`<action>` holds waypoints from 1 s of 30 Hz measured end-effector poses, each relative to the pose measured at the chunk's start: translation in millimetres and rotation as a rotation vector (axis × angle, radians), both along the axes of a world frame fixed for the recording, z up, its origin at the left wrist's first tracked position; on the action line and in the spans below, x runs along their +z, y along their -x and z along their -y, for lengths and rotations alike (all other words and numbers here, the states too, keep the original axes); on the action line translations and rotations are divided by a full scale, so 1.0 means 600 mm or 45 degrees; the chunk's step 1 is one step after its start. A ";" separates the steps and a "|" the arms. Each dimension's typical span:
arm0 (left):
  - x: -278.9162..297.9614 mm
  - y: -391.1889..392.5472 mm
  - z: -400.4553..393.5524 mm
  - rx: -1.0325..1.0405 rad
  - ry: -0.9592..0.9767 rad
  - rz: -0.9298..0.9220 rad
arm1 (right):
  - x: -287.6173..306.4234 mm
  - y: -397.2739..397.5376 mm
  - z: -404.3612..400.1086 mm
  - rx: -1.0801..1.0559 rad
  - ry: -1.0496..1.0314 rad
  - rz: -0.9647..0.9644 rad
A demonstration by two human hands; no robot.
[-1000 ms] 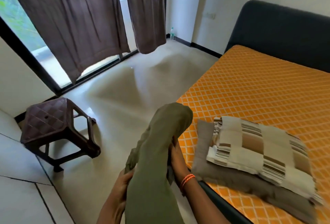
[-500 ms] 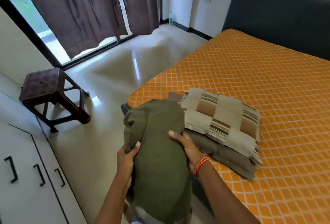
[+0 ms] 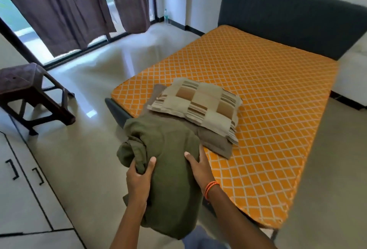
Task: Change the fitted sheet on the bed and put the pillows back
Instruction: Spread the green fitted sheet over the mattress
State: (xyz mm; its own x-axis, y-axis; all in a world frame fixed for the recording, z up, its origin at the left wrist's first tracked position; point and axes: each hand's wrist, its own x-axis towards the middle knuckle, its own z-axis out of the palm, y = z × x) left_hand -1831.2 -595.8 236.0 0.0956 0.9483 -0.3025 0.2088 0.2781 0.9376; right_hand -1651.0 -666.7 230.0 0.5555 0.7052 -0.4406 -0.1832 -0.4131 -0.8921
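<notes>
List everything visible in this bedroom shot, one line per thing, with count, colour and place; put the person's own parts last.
Sheet bundle: one, olive green, held over the bed's near corner.
Patchwork pillow: one, beige and brown, on top of the plain pillow.
Plain pillow: one, grey-brown, on the mattress near the foot.
Mattress: one, orange with white lattice, bare.
Headboard: one, dark grey, against the far wall.
Stool: one, dark brown, on the floor at left.
Curtains: two, brown, at the window.
Bottle: one, clear, far corner of the floor.
Cabinet handles: two, black, lower left.
Left hand: grips a fold of the bundle.
Right hand: holds the bundle's right side.
</notes>
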 end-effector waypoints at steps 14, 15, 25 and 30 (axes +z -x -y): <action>-0.024 -0.103 0.357 -0.104 0.276 0.024 | -0.014 -0.050 0.374 -0.026 0.596 0.596; -0.026 -0.119 0.378 -0.131 0.294 0.025 | -0.010 -0.055 0.394 0.022 0.648 0.571; -0.010 -0.352 0.566 -0.301 0.177 0.047 | -0.007 -0.259 0.604 0.052 0.616 0.400; 0.013 -0.525 0.686 -0.371 0.052 0.000 | -0.011 -0.442 0.726 0.105 0.518 0.223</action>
State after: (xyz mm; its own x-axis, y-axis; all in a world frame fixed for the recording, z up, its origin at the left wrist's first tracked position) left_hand -1516.1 -1007.2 243.7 0.3623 0.8678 -0.3400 0.2856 0.2439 0.9268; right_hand -1386.1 -1102.5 223.5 0.5959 0.5388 -0.5955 0.0042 -0.7437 -0.6686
